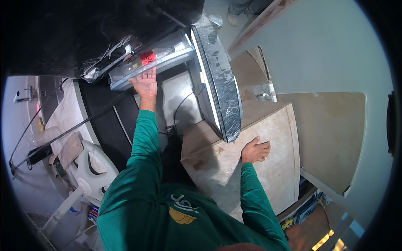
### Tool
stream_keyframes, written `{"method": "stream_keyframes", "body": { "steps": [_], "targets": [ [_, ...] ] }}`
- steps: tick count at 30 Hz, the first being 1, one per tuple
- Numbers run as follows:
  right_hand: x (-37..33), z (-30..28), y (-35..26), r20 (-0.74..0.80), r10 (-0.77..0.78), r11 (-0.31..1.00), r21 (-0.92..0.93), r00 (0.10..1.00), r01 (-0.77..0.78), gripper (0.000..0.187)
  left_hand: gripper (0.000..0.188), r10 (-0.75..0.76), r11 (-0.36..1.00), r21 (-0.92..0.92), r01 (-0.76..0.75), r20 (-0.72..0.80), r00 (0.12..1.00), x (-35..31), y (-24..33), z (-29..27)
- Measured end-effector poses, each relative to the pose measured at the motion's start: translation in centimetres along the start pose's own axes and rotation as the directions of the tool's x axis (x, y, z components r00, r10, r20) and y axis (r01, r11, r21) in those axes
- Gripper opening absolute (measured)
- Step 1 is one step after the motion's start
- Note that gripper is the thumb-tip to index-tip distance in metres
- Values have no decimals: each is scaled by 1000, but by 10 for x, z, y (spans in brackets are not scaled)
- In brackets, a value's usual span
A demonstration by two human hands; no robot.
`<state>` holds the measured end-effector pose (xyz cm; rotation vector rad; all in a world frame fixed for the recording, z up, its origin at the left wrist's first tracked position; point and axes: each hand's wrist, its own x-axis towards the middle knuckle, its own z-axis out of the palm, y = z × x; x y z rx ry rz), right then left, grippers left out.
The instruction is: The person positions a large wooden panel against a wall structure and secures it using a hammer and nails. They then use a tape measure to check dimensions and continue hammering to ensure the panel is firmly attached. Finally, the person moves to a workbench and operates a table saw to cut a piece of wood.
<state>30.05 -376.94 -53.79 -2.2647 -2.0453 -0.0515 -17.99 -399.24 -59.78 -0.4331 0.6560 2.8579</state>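
Note:
My left hand (145, 85) is palm up with its fingers stretched out, touching or nearly touching the front edge of a pale shelf (173, 54). Behind that edge lies a clear bottle with a red label (147, 57). Next to the shelf stands an open, thick door (217, 83), its outer face covered in crinkled dark plastic film. My right hand (255, 150) rests on the stained, light-brown top of a large box-like piece (217, 163), fingers spread a little. Neither hand grips anything visible.
A white plastic chair (96, 167) stands at the left, near a long thin rod (71, 130). Brown board (326, 134) leans against the wall at the right. Tools and clutter (301, 215) lie at the lower right. Another person's feet (233, 19) show at the top.

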Motion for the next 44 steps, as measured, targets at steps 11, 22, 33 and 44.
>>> {"method": "stream_keyframes", "body": {
  "steps": [11, 22, 33, 44],
  "targets": [
    [-5, 2, 3, -25, 16, 1000, 22, 1000, -16, 77, 66, -56, -564, 754, -338, 373, 926, 46, 145, 45],
    [-2, -17, 0, -22, 85, 995, 50, 996, -84, 74, 67, -470, -563, 751, -344, 51, 881, 121, 128, 17],
    [-3, -30, 2, 76, 72, 987, 138, 994, -82, 77, 68, 165, -468, 843, -264, 377, 911, -7, 54, 89],
    [-2, -23, 13, 99, 70, 985, 150, 993, -85, 83, 42, 173, -578, 466, -670, 872, 457, -100, 66, 147]
  ]
}}
